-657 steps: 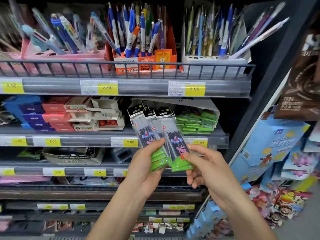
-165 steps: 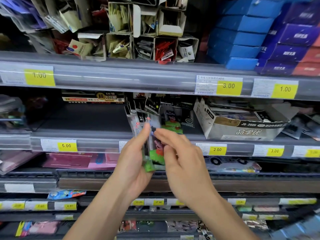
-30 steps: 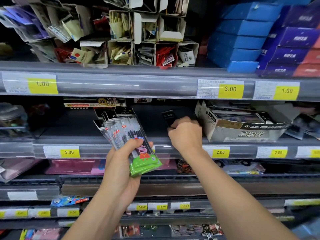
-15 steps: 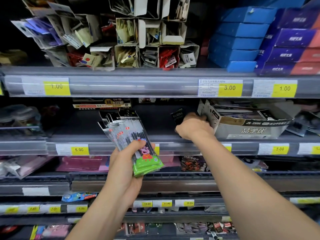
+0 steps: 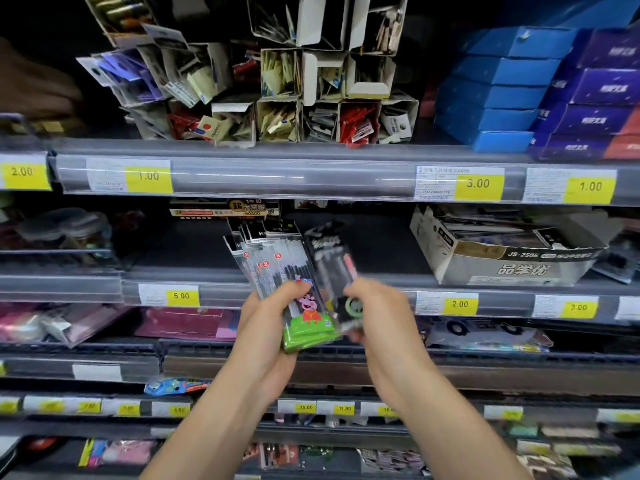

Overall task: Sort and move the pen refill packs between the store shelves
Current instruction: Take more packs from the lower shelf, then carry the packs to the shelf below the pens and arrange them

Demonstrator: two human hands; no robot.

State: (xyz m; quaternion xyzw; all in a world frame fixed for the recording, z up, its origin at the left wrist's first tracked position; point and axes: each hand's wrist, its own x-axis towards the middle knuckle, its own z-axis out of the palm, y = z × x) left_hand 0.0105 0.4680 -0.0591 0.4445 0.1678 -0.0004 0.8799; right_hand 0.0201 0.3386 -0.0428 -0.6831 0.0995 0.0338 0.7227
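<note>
Shelves (image 5: 311, 178) of stationery fill the head view, grey price rails running across them with yellow tags reading 1.00, 3.00, 5.00 and 2.00. In front of the middle shelf the person's left hand (image 5: 266, 327) is closed around a fanned stack of pen refill packs (image 5: 277, 271), thumb across the front, fingers behind; the packs are clear sleeves with black header cards at the top, dark refills inside, and a pink cartoon pig on a green base at the bottom. The stack tilts a little to the left, its tops reaching up past the shelf lip. Just beside it, on the right, the right hand (image 5: 377, 313) grips a single darker pack (image 5: 332, 258) by its lower end, fingers curled around it; this pack is blurred, though a black header and a reddish refill can be made out, and it touches or overlaps the right edge of the stack, I cannot tell which. Both packs hang in the air before the open stretch of the middle shelf, not resting on it. To the right on that shelf sits a torn cardboard display box (image 5: 512, 261) marked JS-2505. Above, small open cartons (image 5: 311, 109) stuffed with leads and refills are piled up, with blue boxes (image 5: 498, 88) stacked to their right. Lower shelves hold pink and mixed packets, too blurred to name.
</note>
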